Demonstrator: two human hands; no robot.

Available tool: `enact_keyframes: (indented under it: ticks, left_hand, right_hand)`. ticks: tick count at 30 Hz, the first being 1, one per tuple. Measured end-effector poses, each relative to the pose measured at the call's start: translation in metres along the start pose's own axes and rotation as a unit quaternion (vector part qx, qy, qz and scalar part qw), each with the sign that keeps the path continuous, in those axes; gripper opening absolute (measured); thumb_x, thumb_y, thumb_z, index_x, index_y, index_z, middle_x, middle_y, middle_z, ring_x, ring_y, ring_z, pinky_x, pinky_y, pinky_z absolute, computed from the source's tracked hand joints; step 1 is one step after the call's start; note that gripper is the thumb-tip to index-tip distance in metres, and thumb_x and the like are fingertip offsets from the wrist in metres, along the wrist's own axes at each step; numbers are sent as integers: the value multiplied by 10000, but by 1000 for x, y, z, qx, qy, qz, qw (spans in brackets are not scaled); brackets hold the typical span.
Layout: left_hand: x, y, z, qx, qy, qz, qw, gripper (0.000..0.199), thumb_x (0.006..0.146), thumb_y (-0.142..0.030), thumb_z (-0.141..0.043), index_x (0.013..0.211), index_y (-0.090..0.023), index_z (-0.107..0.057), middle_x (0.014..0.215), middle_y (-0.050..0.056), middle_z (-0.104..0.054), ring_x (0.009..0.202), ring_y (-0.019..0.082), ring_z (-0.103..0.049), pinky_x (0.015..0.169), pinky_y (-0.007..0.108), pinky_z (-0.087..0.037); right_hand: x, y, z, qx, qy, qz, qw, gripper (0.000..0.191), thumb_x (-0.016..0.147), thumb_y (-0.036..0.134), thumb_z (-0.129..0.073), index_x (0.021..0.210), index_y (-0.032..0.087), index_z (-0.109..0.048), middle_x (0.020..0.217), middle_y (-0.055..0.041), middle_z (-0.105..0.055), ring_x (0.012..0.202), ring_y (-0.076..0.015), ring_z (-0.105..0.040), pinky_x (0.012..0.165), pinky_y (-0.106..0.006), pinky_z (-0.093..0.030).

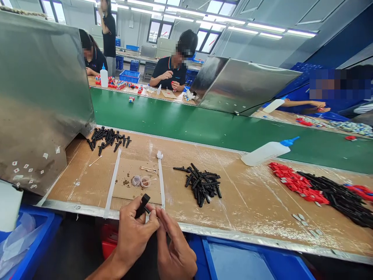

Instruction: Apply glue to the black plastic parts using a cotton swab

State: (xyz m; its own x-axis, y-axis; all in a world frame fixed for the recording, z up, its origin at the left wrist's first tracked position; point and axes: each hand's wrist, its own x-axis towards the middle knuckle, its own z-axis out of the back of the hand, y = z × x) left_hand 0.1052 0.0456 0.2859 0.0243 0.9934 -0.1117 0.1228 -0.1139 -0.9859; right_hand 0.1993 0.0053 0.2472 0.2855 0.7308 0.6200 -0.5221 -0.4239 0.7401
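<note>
Your left hand (132,231) grips a black part (142,204) at the near edge of the desk (250,198); your right hand (177,247) meets the left at the fingertips (whether it pinches anything, I cannot tell). Beyond lie two small round containers (145,181) and cotton swabs (148,169), between two heaps of black pieces (202,184).

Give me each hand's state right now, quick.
Left hand: closed, holding a black part.
Right hand: closed near that part; whether it grips anything can't be told.
</note>
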Motion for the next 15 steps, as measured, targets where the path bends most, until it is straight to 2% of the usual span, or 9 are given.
enact_keyframes:
  ticks: [4,8,12,15]
  left_hand:
    - [4,0,-1,-37,0,27,999,94,730,-233,-659,721,-153,-610,693,-11,-591,638,112,-603,627,201,-540]
    - [4,2,0,-31,5,27,999,115,744,-248,-670,722,-150,-614,670,-20,-587,601,92,-581,593,177,-522]
    - [1,2,6,-8,-10,-21,1000,114,784,-266,-661,755,-161,-631,698,-17,-627,598,80,-594,587,150,-509]
    - [-2,2,12,98,-4,-97,990,89,829,-246,-633,815,-164,-667,674,-17,-658,537,69,-588,504,125,-465]
  right_hand:
    - [-3,5,1,96,-2,-181,979,369,866,129,-635,1201,279,-669,1094,-30,-742,977,-192,-717,881,-257,-589]
    - [0,5,1,187,-11,-291,938,294,841,203,-687,1132,243,-711,1061,-64,-748,984,-212,-711,869,-251,-588]
    - [3,-2,2,228,-33,-316,920,288,778,230,-754,1066,224,-730,982,-75,-768,903,-219,-735,780,-238,-615]
    - [3,-4,2,168,-42,-266,948,301,791,203,-738,1090,229,-719,962,-61,-773,879,-209,-741,784,-252,-619]
